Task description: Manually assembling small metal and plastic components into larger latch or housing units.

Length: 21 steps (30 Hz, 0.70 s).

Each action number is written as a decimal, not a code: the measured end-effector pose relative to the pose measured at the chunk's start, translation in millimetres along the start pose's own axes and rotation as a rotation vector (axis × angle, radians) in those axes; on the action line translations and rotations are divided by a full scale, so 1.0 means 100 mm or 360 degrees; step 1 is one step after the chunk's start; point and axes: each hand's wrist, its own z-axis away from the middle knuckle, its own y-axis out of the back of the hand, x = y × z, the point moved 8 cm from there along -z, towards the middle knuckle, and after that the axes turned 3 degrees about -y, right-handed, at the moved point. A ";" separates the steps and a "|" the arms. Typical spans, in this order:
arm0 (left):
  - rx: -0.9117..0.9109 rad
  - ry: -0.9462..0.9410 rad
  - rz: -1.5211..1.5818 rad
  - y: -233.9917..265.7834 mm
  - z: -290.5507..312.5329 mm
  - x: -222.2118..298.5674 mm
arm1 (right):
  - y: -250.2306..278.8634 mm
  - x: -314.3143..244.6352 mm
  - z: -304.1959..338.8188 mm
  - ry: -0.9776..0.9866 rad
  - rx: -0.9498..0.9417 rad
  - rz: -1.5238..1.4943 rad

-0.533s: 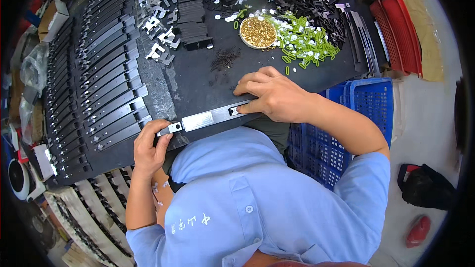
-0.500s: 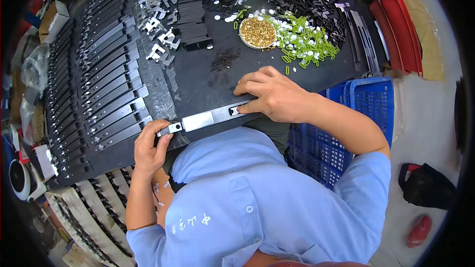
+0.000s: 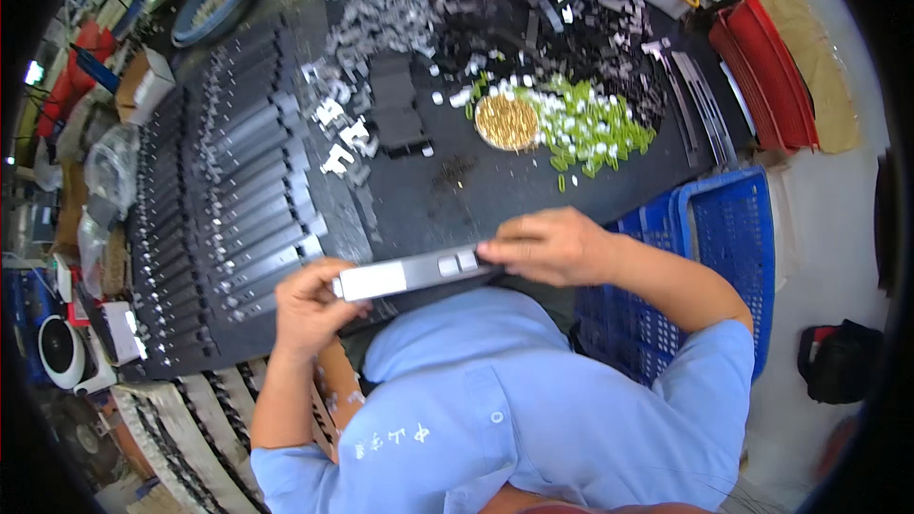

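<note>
The left hand (image 3: 307, 309) and right hand (image 3: 562, 247) are apart, each pinching one end of a silver bar (image 3: 419, 271) — left thumb below it, right fingers at its right tip. The bar lies crosswise at the table's near edge; with the blur, I cannot tell whether it touches the table (image 3: 519, 192).

To the left, dark bars (image 3: 262, 205) lie side by side in columns. Beyond the hands sits a black stack (image 3: 397, 109), with grey clips (image 3: 381, 24) strewn on its far side. Right of the stack, a round dish (image 3: 488, 143) holds gold pieces (image 3: 507, 120); green loops (image 3: 609, 133) mixed with white bits spread just beside it — black parts (image 3: 571, 29) heap farther back. At right stand a blue crate (image 3: 624, 328) and red trays (image 3: 776, 86).
</note>
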 end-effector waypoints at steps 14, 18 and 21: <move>-0.0108 0.0371 0.0325 -0.25 -0.30 0.30 | 0.08 -0.15 -0.17 -0.0275 -0.0336 0.0060; -0.0226 0.0320 0.0611 -0.25 -0.29 0.01 | 0.09 -0.08 -0.07 -0.0358 -0.0087 -0.0466; -0.0112 0.0295 0.1195 -0.58 -0.32 -0.24 | -0.03 -0.04 -0.11 -0.0608 -0.0068 -0.0907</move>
